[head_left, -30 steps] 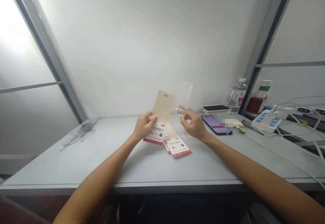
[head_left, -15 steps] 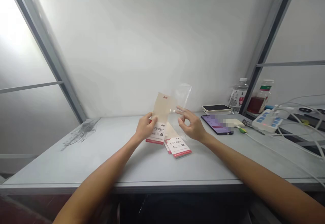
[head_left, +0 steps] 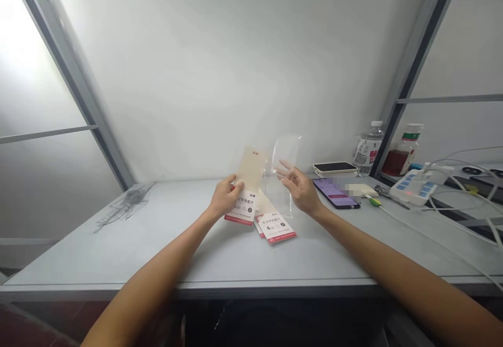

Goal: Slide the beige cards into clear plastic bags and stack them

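Observation:
My left hand (head_left: pixel 227 197) is closed on a beige cardboard packet (head_left: pixel 250 169) with a white printed lower part and a red bottom strip. My right hand (head_left: pixel 302 188) pinches a clear plastic sleeve (head_left: pixel 283 150) between thumb and fingers, with some fingers seen through the film. The sleeve stands upright just right of the held packet, close to its edge; I cannot tell whether they touch. Below and between my hands, similar packets (head_left: pixel 277 226) lie overlapping on the table, with white fronts and red strips.
A grey-white table (head_left: pixel 157 247) meets the wall behind. At the right are a purple-screened phone (head_left: pixel 334 192), another phone (head_left: pixel 335 168), a water bottle (head_left: pixel 368 150), a jar of dark red liquid (head_left: pixel 401 153) and a power strip (head_left: pixel 412 185) with white cables. Dark scribble-like marks (head_left: pixel 128 205) lie left.
The clear sleeve has come lower and further right, away from the packet, with my right hand now gripping it. My left hand and its packet have barely moved.

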`<state>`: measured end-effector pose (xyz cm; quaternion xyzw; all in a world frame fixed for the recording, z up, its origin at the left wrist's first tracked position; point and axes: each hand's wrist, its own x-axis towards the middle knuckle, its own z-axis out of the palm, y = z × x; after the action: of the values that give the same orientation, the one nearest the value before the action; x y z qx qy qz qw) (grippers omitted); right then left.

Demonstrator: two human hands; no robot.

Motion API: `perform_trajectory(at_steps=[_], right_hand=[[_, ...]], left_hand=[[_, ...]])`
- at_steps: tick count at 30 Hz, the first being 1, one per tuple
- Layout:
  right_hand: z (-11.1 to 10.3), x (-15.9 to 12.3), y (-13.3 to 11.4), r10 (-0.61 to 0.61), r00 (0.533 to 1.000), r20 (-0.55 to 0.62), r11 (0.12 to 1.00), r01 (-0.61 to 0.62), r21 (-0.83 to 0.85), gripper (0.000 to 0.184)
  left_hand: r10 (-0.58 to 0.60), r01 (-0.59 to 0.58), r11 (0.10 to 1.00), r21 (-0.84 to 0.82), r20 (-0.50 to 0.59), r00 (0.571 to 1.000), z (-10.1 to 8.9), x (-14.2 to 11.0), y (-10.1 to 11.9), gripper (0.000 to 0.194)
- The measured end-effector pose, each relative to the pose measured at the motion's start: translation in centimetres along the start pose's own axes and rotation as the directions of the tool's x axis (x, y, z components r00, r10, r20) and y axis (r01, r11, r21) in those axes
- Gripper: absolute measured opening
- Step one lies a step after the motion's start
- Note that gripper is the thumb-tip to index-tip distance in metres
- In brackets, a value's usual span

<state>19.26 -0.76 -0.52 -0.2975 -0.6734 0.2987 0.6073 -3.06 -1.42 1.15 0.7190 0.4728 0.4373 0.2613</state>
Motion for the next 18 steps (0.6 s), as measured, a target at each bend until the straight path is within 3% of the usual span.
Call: perform_trajectory(at_steps=[2,7,9,13,18], right_hand=[[-0.1,0.1,0.2,-0.017,0.999,-0.036,0.994,0.013,-0.106,0.019],[-0.1,0.3,0.4,-0.065,0.997,-0.044,0.933,0.045,-0.356,0.018],[0.0,0.2,0.2,-0.097,0.995,-0.013,0.917,0.084,-0.39,0.018],[0.3,-0.2,-0.2,-0.128,0.991,0.051,0.942,0.137,-0.306,0.019],[0.3,-0.4,-0.7,-0.054,0.997,0.06,0.991,0.061,-0.121,0.021]], left_hand=[[0.018,-0.018,1.0,-0.015,0.018,1.0,0.0,-0.2,0.2,0.036],[0.08,-0.074,0.996,-0.041,0.18,0.98,0.2,-0.7,0.8,0.043],[0.058,-0.059,0.998,0.002,0.158,0.986,0.4,-0.8,0.8,0.041],[-0.026,0.024,0.998,0.059,0.028,0.999,0.6,-0.4,0.4,0.035],[-0.098,0.097,0.995,-0.025,-0.015,0.995,0.5,0.1,-0.2,0.034]])
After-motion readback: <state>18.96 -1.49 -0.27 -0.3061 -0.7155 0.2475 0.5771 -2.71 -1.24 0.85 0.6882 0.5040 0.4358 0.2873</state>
